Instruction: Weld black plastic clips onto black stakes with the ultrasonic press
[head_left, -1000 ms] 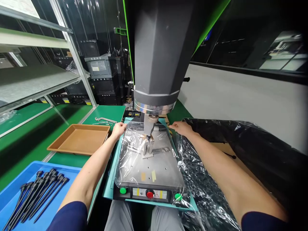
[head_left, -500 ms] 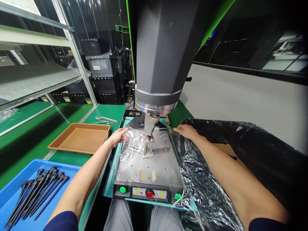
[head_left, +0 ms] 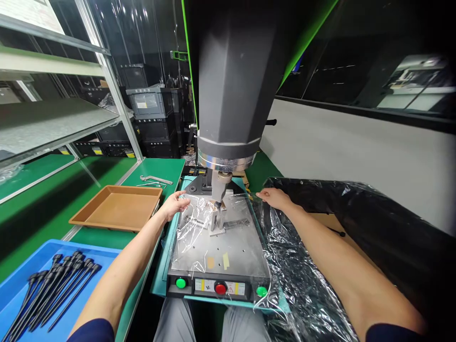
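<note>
A sheet of clear plastic film lies over the metal bed of a press-like machine, its far edge stretched between my hands. My left hand pinches the film's far left corner, beside the bed. On the other side, my right hand grips the far right part of the film between thumb and fingers. Between the hands, the machine's grey tool head reaches down to a small metal fixture, where a dark part sits at the tip. Creases and glare blur the fixture under the film.
Left stand a brown tray and a blue tray with several black rod-like parts. Wrenches lie behind. A box lined with black plastic stands right. Green buttons and a red button face me.
The view has shifted slightly. My left hand's fingers have spread a little at the film's edge. My right hand keeps its pinch, and the film stays stretched over the bed.
</note>
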### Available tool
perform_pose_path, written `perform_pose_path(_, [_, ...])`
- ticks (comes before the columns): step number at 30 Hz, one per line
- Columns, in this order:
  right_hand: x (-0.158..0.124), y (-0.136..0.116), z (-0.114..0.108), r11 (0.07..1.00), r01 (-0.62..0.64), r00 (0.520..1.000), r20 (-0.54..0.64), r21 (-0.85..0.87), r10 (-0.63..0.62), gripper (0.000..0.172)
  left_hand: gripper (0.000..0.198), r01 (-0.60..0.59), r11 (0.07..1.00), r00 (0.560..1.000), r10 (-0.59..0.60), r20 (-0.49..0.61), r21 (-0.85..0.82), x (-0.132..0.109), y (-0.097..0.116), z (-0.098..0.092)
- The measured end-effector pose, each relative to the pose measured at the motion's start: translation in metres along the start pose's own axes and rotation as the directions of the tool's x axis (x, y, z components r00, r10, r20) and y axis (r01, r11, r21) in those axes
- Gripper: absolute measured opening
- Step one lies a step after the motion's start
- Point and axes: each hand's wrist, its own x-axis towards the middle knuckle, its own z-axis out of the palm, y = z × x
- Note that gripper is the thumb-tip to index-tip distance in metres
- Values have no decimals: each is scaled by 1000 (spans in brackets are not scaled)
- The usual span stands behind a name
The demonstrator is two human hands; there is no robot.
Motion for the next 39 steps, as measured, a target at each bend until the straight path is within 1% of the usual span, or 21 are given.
perform_pose_path(5, [-3, 2, -3, 1000, 1, 998, -60, 15, 0, 31, 81, 35, 999, 999, -35, -25, 2, 0, -2, 0])
perform_pose_path(9, [-14, 2, -8, 999, 24, 997, -76, 38, -21, 27, 80, 54, 999, 998, -54, -23, 7, 0, -2, 2])
perform_pose_path(16, [-49, -4, -14, 993, 56, 995, -85, 101, -47, 27, 77, 54, 998, 996, -51, -79, 33, -4, 2, 3])
perform_pose_path(25, [-96, -17, -30, 977, 128, 987, -122, 172, -108, 23, 76, 11, 998, 995, -5, -96, 61, -8, 2, 9])
perform_pose_path(28, [-109, -19, -37, 972, 114, 987, -132, 203, -89, 23, 76, 13, 996, 991, -2, -134, 86, -6, 0, 7])
perform_pose_path(30, [-118, -23, -44, 968, 99, 987, -147, 231, -66, 22, 76, 8, 994, 981, 14, -192, 113, -6, 1, 3])
perform_pose_path(32, [-132, -31, -54, 956, 78, 983, -180, 281, -27, 22, 75, -5, 990, 962, 44, -270, 144, -9, 5, -2])
perform_pose_path(34, [-152, -47, -64, 928, 71, 973, -229, 365, 16, 23, 70, -56, 981, 919, 124, -374, 188, -19, 9, -7])
perform_pose_path(35, [-166, -57, -68, 903, 82, 966, -258, 422, 32, 24, 65, -109, 972, 882, 192, -430, 209, -27, 11, -8])
perform_pose_path(37, [-200, -81, -66, 825, 141, 952, -303, 548, 38, 28, 53, -252, 939, 782, 340, -522, 234, -51, 10, -5])
perform_pose_path(38, [-221, -93, -58, 770, 176, 950, -310, 613, 30, 30, 48, -320, 918, 732, 397, -554, 236, -67, 7, -1])
perform_pose_path(39, [-243, -105, -45, 724, 199, 955, -296, 660, 7, 31, 45, -366, 902, 700, 428, -572, 227, -86, 1, 4])
